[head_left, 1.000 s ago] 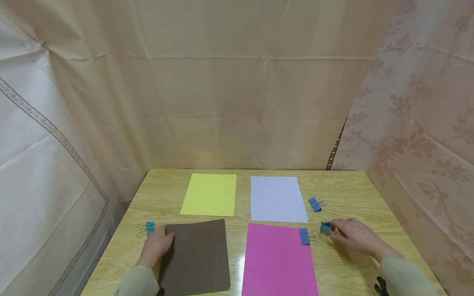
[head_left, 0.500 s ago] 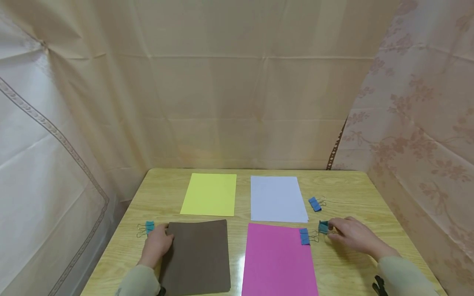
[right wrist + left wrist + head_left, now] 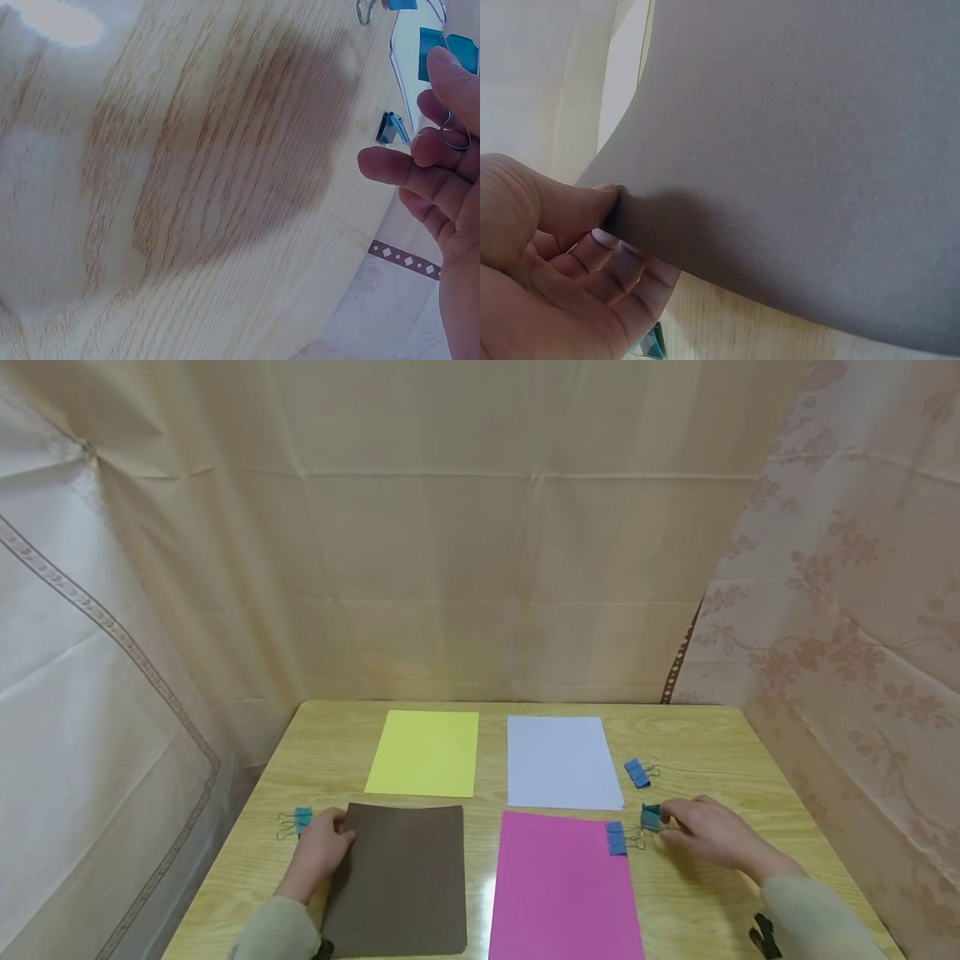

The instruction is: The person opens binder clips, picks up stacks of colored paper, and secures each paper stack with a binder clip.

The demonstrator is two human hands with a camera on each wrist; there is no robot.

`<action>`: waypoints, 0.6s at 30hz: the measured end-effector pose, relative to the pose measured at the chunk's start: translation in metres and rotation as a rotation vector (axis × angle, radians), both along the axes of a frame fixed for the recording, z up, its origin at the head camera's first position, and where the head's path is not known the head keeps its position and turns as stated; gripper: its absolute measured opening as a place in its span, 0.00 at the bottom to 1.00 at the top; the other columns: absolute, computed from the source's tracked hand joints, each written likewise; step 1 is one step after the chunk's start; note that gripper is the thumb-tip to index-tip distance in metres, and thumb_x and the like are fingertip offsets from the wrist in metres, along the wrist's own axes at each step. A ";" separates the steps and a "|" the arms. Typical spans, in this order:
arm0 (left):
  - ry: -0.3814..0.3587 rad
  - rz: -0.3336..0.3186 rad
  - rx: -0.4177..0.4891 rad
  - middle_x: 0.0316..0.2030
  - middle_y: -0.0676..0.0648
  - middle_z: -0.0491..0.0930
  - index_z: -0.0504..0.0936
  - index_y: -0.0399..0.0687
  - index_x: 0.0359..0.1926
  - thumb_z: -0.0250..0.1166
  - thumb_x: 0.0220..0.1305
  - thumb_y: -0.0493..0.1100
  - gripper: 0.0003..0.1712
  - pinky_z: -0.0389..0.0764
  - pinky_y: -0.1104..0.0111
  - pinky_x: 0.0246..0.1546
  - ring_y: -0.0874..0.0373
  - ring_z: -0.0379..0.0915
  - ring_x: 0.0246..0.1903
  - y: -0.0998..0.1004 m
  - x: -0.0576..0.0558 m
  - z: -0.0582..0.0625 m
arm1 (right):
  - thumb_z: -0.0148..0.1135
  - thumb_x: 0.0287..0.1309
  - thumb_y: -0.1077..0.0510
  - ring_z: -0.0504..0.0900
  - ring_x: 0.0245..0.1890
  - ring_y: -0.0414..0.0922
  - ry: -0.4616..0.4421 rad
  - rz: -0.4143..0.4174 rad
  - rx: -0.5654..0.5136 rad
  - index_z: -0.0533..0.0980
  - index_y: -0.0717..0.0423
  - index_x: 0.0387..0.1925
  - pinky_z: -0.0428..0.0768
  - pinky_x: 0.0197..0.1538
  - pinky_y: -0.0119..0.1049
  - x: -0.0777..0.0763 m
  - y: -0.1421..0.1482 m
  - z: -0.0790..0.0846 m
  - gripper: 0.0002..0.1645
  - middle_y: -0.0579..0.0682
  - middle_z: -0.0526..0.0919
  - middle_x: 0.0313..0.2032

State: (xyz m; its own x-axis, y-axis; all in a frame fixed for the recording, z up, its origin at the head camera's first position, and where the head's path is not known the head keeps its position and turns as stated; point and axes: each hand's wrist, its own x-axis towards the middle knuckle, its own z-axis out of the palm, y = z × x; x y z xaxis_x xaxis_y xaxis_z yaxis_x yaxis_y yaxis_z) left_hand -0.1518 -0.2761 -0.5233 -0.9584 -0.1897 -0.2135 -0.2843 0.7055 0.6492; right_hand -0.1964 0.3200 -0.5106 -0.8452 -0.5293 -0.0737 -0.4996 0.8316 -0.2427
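Note:
My left hand (image 3: 318,853) pinches the left edge of a stack of dark brown paper (image 3: 405,885), near its far corner. In the left wrist view the thumb lies on top of the paper (image 3: 780,150), which bends upward at the grip. My right hand (image 3: 716,837) holds a teal binder clip (image 3: 650,817) just above the table, right of the pink paper. From the right wrist view, the thumb and fingers grip this clip (image 3: 430,66) near its wire handles. Another teal binder clip (image 3: 303,817) lies beside my left hand, partly behind it.
Pink paper (image 3: 562,893) bears a blue binder clip (image 3: 617,838) on its right edge. Yellow paper (image 3: 422,753) and pale white-blue paper (image 3: 564,762) lie farther back. A loose blue binder clip (image 3: 638,772) rests at right. Curtains (image 3: 480,527) surround the wooden table (image 3: 697,735).
The far left corner of the brown paper has shifted right and slightly up, with my left hand still gripping it. My right hand has moved slightly left with the teal binder clip.

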 end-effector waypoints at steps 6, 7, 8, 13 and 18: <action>0.040 -0.001 0.017 0.39 0.36 0.79 0.78 0.25 0.48 0.63 0.66 0.30 0.12 0.79 0.54 0.38 0.47 0.74 0.37 0.000 -0.002 0.002 | 0.66 0.67 0.46 0.67 0.28 0.31 0.004 0.004 -0.003 0.77 0.45 0.40 0.74 0.45 0.49 0.000 -0.002 0.002 0.10 0.31 0.72 0.28; 0.048 -0.004 0.022 0.39 0.37 0.79 0.78 0.26 0.47 0.63 0.66 0.30 0.11 0.79 0.55 0.38 0.47 0.74 0.37 0.000 -0.002 0.003 | 0.66 0.67 0.46 0.67 0.28 0.31 0.002 0.007 -0.003 0.76 0.45 0.40 0.74 0.45 0.49 0.000 -0.003 0.002 0.10 0.31 0.72 0.28; 0.055 -0.006 0.030 0.38 0.37 0.80 0.78 0.27 0.46 0.63 0.66 0.30 0.10 0.79 0.55 0.37 0.47 0.74 0.36 0.000 -0.002 0.004 | 0.65 0.67 0.46 0.67 0.28 0.31 0.000 0.007 -0.003 0.76 0.45 0.40 0.74 0.46 0.50 0.000 -0.003 0.002 0.10 0.31 0.72 0.28; 0.095 -0.012 0.078 0.40 0.38 0.81 0.80 0.31 0.46 0.63 0.68 0.32 0.08 0.79 0.56 0.38 0.48 0.75 0.38 -0.001 -0.001 0.009 | 0.65 0.68 0.46 0.68 0.28 0.31 0.005 0.018 -0.009 0.76 0.44 0.39 0.75 0.50 0.53 -0.002 -0.006 0.005 0.09 0.31 0.73 0.29; 0.128 -0.006 0.168 0.43 0.38 0.81 0.82 0.33 0.47 0.62 0.70 0.33 0.08 0.80 0.57 0.39 0.49 0.78 0.39 -0.001 -0.003 0.015 | 0.65 0.68 0.48 0.67 0.27 0.30 0.046 0.056 -0.038 0.76 0.44 0.38 0.75 0.47 0.53 -0.004 -0.010 0.009 0.07 0.30 0.72 0.27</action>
